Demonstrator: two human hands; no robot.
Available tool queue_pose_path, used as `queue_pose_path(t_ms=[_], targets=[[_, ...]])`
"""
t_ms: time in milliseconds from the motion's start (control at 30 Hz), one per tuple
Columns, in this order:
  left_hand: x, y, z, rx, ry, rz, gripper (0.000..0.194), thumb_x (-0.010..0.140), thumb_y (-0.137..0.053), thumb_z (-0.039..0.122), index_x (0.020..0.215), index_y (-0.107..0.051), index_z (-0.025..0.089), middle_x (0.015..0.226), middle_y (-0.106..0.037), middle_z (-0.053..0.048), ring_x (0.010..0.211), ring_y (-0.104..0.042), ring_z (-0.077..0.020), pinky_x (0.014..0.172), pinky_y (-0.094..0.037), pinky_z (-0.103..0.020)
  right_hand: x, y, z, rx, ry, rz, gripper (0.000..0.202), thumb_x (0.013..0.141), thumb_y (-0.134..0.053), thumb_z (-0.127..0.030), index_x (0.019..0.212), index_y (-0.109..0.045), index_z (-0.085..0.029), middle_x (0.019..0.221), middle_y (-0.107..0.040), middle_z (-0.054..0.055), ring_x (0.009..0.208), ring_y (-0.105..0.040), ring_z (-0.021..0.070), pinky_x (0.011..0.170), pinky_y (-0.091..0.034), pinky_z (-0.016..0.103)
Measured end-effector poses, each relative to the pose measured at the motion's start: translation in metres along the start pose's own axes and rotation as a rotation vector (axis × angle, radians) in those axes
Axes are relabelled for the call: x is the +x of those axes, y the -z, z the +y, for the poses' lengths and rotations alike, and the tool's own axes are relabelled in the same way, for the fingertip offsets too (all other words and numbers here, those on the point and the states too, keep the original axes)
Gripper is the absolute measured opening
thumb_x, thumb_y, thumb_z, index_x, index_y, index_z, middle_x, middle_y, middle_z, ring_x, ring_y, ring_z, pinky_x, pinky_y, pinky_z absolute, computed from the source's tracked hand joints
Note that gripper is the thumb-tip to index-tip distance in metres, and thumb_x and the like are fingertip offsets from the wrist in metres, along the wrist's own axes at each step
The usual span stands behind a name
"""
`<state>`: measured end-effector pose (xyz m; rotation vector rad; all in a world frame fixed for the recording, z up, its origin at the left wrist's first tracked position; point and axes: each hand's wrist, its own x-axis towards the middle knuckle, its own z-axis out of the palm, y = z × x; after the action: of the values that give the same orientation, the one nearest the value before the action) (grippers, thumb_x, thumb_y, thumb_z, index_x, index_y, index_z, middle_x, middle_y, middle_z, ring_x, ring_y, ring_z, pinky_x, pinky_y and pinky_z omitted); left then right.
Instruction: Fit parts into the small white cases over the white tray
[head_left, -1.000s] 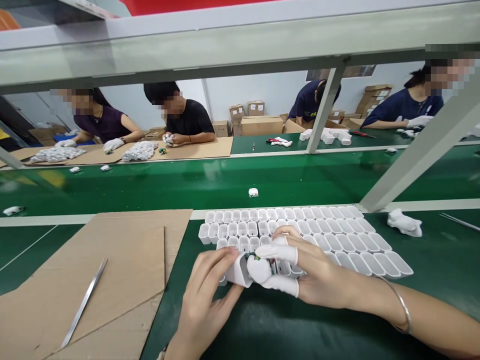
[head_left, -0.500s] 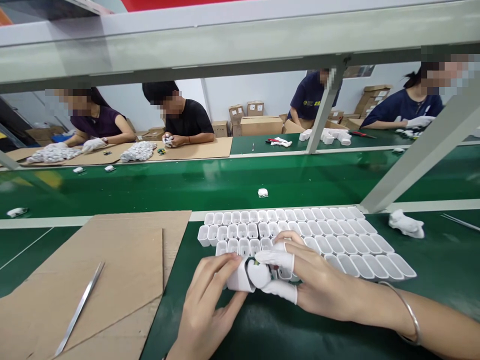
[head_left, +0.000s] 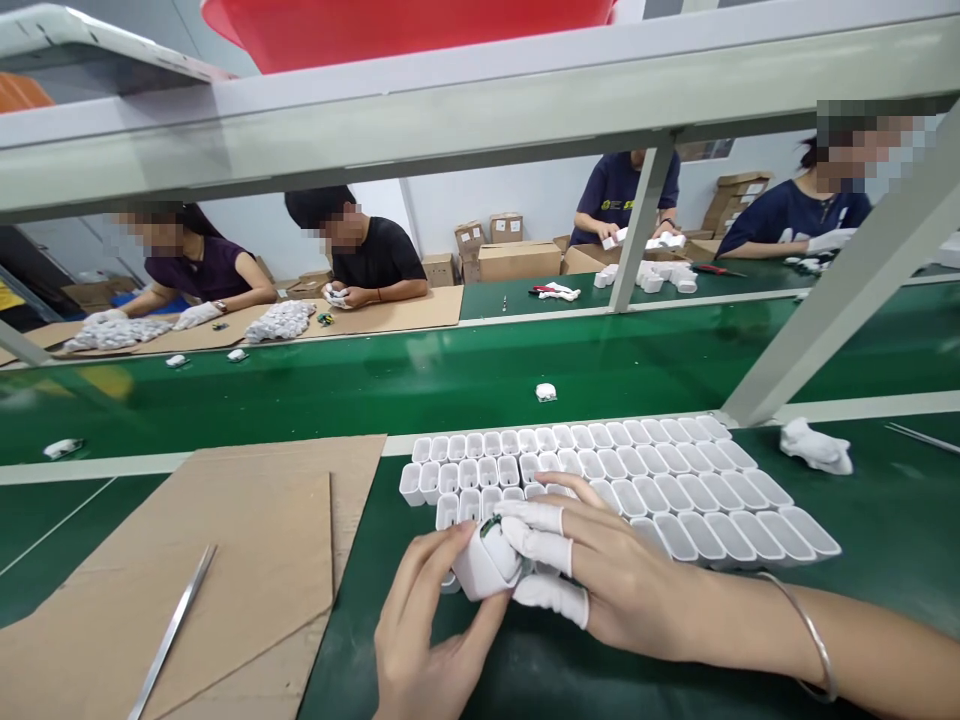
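Note:
My left hand (head_left: 431, 625) is closed around a small white plastic case (head_left: 480, 572), thumb below and fingers on top. My right hand (head_left: 630, 575), with white finger cots on thumb and fingers, grips a rounded white insert at the case's mouth. A bit of green circuit board (head_left: 491, 524) shows at the upper edge of the joint; the right fingers cover much of the insert. Just behind both hands stand rows of open white cases (head_left: 720, 492), some with small dark marks inside.
Metal tweezers (head_left: 174, 630) lie on cardboard (head_left: 277, 560) at left. A crumpled white glove (head_left: 816, 446) and another metal tool (head_left: 922, 437) are at right. Beyond, a green belt (head_left: 390, 385) carries small white parts. A slanted frame post (head_left: 832, 270) stands at right. Several co-workers sit opposite.
The insert sits deeper in the case, which has tilted; my right fingers have closed in on it. White parts on the belt appear farther right. A co-worker opposite now holds white pieces.

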<state>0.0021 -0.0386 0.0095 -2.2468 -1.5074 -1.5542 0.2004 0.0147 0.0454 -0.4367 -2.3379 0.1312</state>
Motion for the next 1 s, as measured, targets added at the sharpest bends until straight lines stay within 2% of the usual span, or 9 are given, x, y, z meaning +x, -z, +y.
queue_pose_path(t_ms=[100,233,333,433,533,600,733,833,1000], targets=[[-0.002,-0.003,0.002,0.000,-0.019,0.033,0.040,0.084,-0.067,0.016,0.121,-0.055,0.018,0.106,-0.061,-0.012,0.097,-0.061,-0.0223,0.076,-0.057,-0.031,0.002,-0.002,-0.003,0.069,-0.027,-0.043,0.033,0.095,-0.056,-0.029,0.125,-0.049,-0.017,0.100,-0.068,0.010,0.096,-0.062,0.0198,0.107,-0.037,0.050],[-0.010,-0.012,0.007,0.016,-0.054,0.058,0.040,0.084,-0.067,0.012,0.121,-0.054,0.016,0.102,-0.060,-0.012,0.094,-0.061,-0.0208,0.077,-0.055,-0.031,0.000,-0.013,-0.006,0.138,-0.043,0.026,0.022,0.093,-0.058,-0.031,0.109,-0.055,-0.017,0.081,-0.065,0.004,0.077,-0.061,0.0164,0.100,-0.043,0.045],[-0.011,-0.014,0.006,-0.009,-0.078,0.006,0.037,0.088,-0.062,0.017,0.123,-0.051,0.016,0.105,-0.060,-0.013,0.098,-0.061,-0.0213,0.078,-0.055,-0.029,0.003,-0.013,-0.009,0.161,-0.055,0.112,0.008,0.091,-0.059,-0.025,0.095,-0.057,-0.019,0.069,-0.060,-0.001,0.062,-0.054,0.0127,0.089,-0.049,0.039],[0.000,-0.002,-0.008,-0.010,-0.102,-0.105,0.038,0.092,-0.058,0.028,0.128,-0.048,0.018,0.109,-0.061,-0.012,0.093,-0.064,-0.0188,0.077,-0.056,-0.027,0.011,0.006,-0.004,0.118,-0.101,0.117,0.003,0.091,-0.057,-0.020,0.088,-0.058,-0.019,0.070,-0.062,0.000,0.063,-0.055,0.0128,0.074,-0.049,0.032],[0.016,0.019,-0.039,0.102,-0.016,-0.243,0.025,0.097,-0.047,0.030,0.118,-0.057,0.021,0.105,-0.065,-0.008,0.086,-0.066,-0.0168,0.075,-0.056,-0.027,0.018,0.038,0.028,-0.128,-0.313,0.046,0.006,0.089,-0.057,-0.020,0.084,-0.061,-0.019,0.079,-0.068,0.003,0.072,-0.061,0.0163,0.071,-0.047,0.031],[0.022,0.028,-0.062,0.180,0.021,-0.355,0.028,0.098,-0.038,0.027,0.113,-0.063,0.022,0.103,-0.067,-0.007,0.092,-0.066,-0.0196,0.076,-0.056,-0.030,0.018,0.059,0.065,-0.405,-0.603,-0.042,0.007,0.086,-0.060,-0.022,0.083,-0.064,-0.018,0.087,-0.070,0.005,0.083,-0.064,0.0205,0.077,-0.048,0.032],[0.020,0.026,-0.091,0.224,0.065,-0.589,0.039,0.096,-0.033,0.023,0.116,-0.066,0.026,0.101,-0.068,-0.006,0.092,-0.067,-0.0215,0.074,-0.056,-0.031,0.001,0.086,0.145,-0.608,-0.903,-0.135,0.015,0.090,-0.060,-0.024,0.091,-0.065,-0.010,0.095,-0.067,0.010,0.090,-0.064,0.0227,0.084,-0.049,0.038],[0.015,0.017,-0.102,0.172,0.057,-0.670,0.039,0.094,-0.034,0.024,0.111,-0.069,0.028,0.105,-0.068,-0.006,0.097,-0.067,-0.0220,0.076,-0.056,-0.030,-0.019,0.091,0.183,-0.674,-1.077,-0.234,0.025,0.093,-0.058,-0.034,0.107,-0.062,-0.013,0.106,-0.064,0.007,0.093,-0.063,0.0198,0.083,-0.053,0.039],[0.014,0.018,-0.114,0.116,0.104,-0.642,0.034,0.091,-0.040,0.032,0.105,-0.071,0.027,0.108,-0.069,-0.006,0.100,-0.067,-0.0243,0.081,-0.056,-0.033,-0.041,0.079,0.211,-0.674,-1.231,-0.379,0.030,0.093,-0.059,-0.033,0.116,-0.058,-0.014,0.116,-0.060,0.009,0.099,-0.062,0.0212,0.084,-0.053,0.041]])
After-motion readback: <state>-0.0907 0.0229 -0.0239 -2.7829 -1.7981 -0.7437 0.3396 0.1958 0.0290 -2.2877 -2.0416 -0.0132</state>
